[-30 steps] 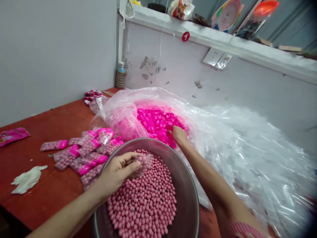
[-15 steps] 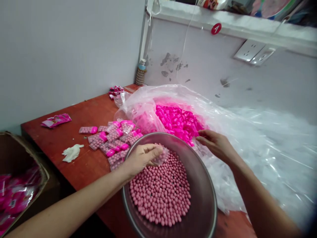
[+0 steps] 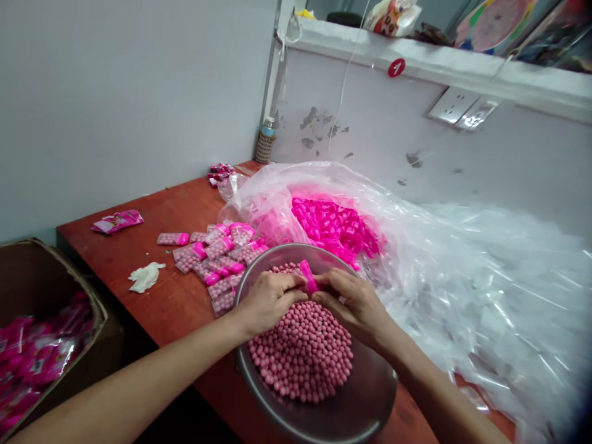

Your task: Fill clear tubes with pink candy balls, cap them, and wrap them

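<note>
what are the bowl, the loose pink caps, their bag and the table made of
Bowl: probably steel, satin grey with bright rim.
Pink caps: likely glossy plastic, vivid with small highlights.
Bag: apparently thin plastic film, see-through and wrinkled.
Table: dull red coating, perhaps paint; its core can't be told.

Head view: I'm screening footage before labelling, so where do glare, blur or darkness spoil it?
In the head view, white glare streaks the clear plastic; same view, pink packets in the cardboard box look blurred, the lower right corner goes dark, yet individual pink beads are distinguishable.
</note>
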The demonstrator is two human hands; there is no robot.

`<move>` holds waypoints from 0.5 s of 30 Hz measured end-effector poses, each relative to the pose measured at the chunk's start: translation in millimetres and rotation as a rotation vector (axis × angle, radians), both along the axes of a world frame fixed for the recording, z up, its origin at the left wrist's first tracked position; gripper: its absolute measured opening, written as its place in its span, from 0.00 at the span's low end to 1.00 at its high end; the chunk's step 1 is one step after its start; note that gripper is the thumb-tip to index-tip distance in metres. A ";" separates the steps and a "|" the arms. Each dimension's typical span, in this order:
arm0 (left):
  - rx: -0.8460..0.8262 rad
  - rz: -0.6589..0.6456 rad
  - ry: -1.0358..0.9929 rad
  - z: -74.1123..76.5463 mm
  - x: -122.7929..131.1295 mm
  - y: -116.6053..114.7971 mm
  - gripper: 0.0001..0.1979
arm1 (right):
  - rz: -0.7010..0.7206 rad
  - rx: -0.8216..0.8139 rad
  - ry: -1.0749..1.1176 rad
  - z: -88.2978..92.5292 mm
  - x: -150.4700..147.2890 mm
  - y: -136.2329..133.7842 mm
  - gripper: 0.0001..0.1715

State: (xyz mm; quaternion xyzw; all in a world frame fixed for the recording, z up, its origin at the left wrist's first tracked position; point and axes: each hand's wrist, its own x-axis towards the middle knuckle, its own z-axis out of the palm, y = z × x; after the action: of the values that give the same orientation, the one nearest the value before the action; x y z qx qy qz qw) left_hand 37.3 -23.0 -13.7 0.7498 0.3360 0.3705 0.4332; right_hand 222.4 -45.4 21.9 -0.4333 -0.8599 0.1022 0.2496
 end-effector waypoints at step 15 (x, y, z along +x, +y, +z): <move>0.448 -0.020 0.357 -12.8 -3.1 -2.4 0.08 | 0.178 0.068 -0.108 -8.9 -0.4 1.4 0.07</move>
State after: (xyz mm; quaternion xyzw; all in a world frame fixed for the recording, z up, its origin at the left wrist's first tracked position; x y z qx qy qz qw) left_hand 34.1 -25.4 -26.5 0.8835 0.3095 0.2933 0.1941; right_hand 222.0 -44.1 13.0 -0.3514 -0.9102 0.0711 0.2075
